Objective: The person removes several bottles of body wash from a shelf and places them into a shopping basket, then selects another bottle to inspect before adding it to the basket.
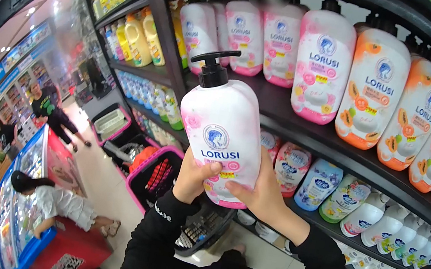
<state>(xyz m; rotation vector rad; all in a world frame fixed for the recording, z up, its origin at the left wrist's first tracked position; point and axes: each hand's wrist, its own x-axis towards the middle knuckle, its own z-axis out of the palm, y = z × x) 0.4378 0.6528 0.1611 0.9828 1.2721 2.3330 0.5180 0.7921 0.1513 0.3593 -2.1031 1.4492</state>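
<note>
A white and pink LORUSI pump bottle (232, 117) with a black pump top is held up in front of me, tilted slightly to the left. My left hand (194, 175) grips its lower left side, thumb across the front. On the lower right side, my right hand (265, 194) is wrapped round it, thumb also on the front label. Fingers behind the bottle are hidden. Behind it, matching pink pump bottles (322, 67) stand in a row on a dark shelf, with orange LORUSI bottles (372, 89) to their right.
Lower shelves hold smaller bottles (319, 185) in several colours. A black shopping basket with a pink rim (131, 180) stands at lower left, near another basket (110, 121). Further left, a person in white (67, 204) leans at a red and blue chest (76, 251). Other people stand beyond.
</note>
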